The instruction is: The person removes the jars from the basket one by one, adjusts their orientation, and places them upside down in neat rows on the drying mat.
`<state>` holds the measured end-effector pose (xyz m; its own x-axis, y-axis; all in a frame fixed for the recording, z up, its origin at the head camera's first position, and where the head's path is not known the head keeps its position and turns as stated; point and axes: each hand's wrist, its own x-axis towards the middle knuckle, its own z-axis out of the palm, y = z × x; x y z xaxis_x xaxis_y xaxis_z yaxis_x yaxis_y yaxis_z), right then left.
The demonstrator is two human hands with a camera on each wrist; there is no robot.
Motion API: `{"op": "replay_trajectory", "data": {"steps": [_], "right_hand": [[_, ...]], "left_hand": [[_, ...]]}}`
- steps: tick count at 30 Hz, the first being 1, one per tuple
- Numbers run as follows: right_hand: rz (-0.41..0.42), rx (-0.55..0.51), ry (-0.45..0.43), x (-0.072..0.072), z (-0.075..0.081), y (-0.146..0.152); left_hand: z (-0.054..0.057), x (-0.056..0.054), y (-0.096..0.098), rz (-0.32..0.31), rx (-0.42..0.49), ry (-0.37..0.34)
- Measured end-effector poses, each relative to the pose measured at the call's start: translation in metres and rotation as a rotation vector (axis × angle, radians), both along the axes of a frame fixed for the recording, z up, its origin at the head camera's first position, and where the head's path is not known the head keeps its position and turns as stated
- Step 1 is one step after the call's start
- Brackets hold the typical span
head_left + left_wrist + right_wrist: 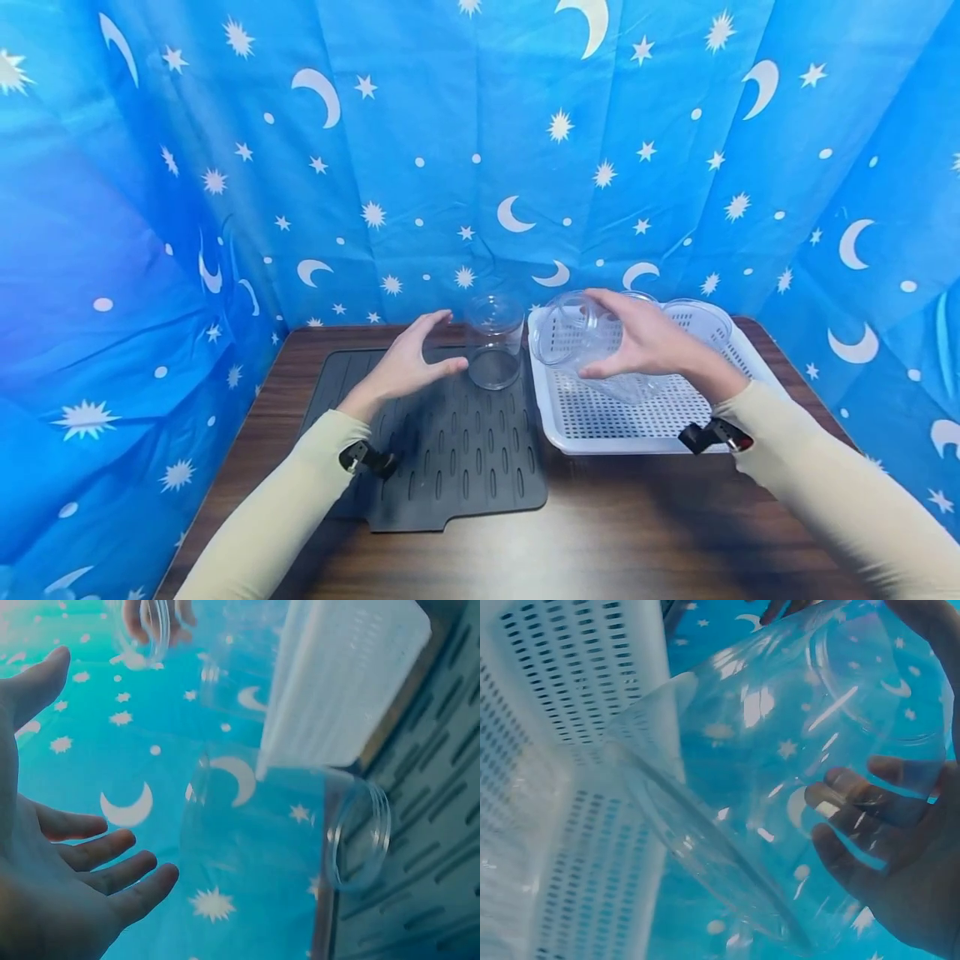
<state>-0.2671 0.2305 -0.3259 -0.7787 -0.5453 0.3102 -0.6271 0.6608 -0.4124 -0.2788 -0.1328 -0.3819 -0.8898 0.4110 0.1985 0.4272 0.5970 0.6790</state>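
My right hand [637, 337] grips a clear, wide plastic jar [772, 742] and holds it tilted over the left part of a white perforated basket [615, 446]. In the right wrist view, my fingers show through the jar's wall and its round rim points toward the basket. A second clear jar [493, 343] stands upright on a black ribbed drying mat [465, 492], its ringed end against the mat in the left wrist view. Beside that jar, to its left, my left hand [403, 362] hovers with fingers spread apart and holds nothing.
More clear containers [701, 321] lie in the basket, partly hidden by my right hand and arm. Mat and basket sit side by side on a dark wooden table [600, 525]. A blue curtain [450, 125] with moons and stars surrounds the table's back and sides.
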Motion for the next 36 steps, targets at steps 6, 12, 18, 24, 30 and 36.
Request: {"op": "replay_trajectory", "data": {"steps": [6, 12, 18, 24, 30, 36], "right_hand": [[0.045, 0.116, 0.03, -0.006, 0.018, -0.017], [0.106, 0.169, 0.023, -0.013, 0.026, -0.032], [0.087, 0.224, 0.038, -0.014, 0.031, -0.046], [0.05, 0.27, 0.107, -0.013, 0.037, -0.056], [0.061, 0.304, 0.175, -0.014, 0.041, -0.065], [0.051, 0.361, 0.218, -0.014, 0.041, -0.073]], "left_hand": [[0.014, -0.001, 0.019, -0.018, 0.079, -0.028], [0.02, -0.003, 0.032, -0.036, 0.211, -0.105], [0.023, -0.002, 0.039, -0.063, 0.307, -0.147], [0.026, -0.002, 0.046, -0.096, 0.352, -0.168], [0.028, -0.001, 0.055, -0.145, 0.37, -0.169], [0.026, -0.001, 0.06, -0.149, 0.355, -0.168]]}}
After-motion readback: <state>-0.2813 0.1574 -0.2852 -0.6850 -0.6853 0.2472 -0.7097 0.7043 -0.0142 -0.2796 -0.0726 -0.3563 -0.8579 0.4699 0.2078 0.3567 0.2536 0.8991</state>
